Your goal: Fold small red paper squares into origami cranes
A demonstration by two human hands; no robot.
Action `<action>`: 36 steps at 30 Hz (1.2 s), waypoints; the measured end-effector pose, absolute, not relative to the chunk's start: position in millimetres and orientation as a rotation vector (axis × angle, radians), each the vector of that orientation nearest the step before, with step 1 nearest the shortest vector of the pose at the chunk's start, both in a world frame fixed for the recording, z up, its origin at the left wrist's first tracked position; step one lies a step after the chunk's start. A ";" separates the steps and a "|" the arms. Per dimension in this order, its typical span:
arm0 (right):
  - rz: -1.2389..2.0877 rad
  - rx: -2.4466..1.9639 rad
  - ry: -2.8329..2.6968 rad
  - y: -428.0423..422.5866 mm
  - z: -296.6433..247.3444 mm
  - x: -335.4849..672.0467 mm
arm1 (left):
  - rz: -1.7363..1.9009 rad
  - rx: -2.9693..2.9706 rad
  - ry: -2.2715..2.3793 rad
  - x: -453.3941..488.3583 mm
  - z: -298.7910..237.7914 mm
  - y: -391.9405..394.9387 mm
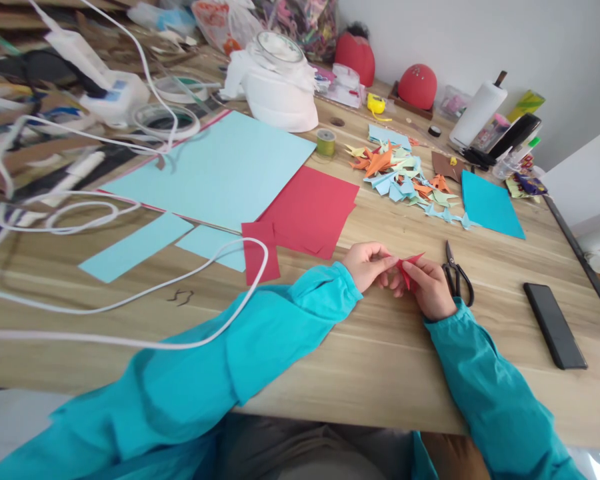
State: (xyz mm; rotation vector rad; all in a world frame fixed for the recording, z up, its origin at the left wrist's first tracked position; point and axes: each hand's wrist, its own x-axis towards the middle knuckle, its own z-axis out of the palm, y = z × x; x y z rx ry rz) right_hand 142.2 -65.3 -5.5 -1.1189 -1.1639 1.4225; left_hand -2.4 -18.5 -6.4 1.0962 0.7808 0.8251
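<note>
A small red folded paper figure (409,265) with pointed tips is pinched between both hands above the table's front half. My left hand (369,265) grips it from the left with thumb and fingertips. From the right, my right hand (429,283) closes its thumb and fingers on it, covering part of the folds. Black-handled scissors (457,273) lie just beyond my right hand. Red paper sheets (310,210) and a small red paper strip (260,252) rest left of my hands. Farther back is a pile of folded paper cranes (397,177) in orange, blue and pale green.
A large light-blue sheet (220,170) and a blue strip (137,247) lie on the left. A white cable (130,343) loops across the table and over my left sleeve. A phone (555,325) lies at right, a turquoise sheet (491,203) behind it. A thread spool (325,142) stands mid-table.
</note>
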 end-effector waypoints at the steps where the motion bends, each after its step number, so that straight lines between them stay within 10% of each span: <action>1: 1.424 -1.123 -1.154 -65.3 -5.7 142.7 | 0.831 1.089 0.791 -2.4 -6.3 -18.4; 36: 1.397 -1.174 -1.112 -63.9 -6.5 146.5 | 0.752 0.897 0.787 -6.0 -6.0 -10.8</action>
